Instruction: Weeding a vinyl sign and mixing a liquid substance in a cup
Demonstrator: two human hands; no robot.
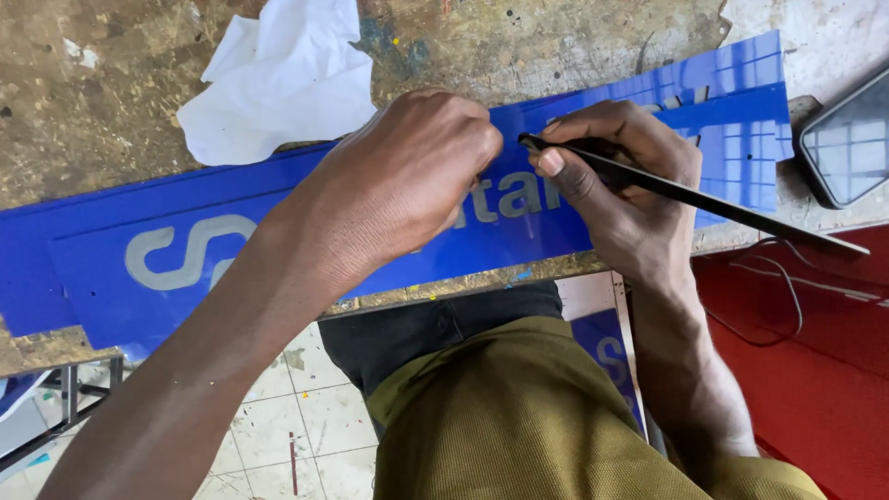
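A long glossy blue strip (102, 278) with grey cut-out letters lies across a worn wooden bench (93, 102). My left hand (403, 181) rests curled on the strip's middle, fingers pressed down over the letters. My right hand (625, 190) grips a thin black blade-like tool (732, 208). Its tip points at the strip right beside my left fingers, and its long end sticks out to the right. What the left fingertips pinch is hidden.
A crumpled white cloth (278, 83) lies at the back of the bench. A dark phone (847, 139) sits at the right edge, above a red surface (815, 370) with a thin cable. Another blue piece (611, 356) shows below the bench, over a tiled floor.
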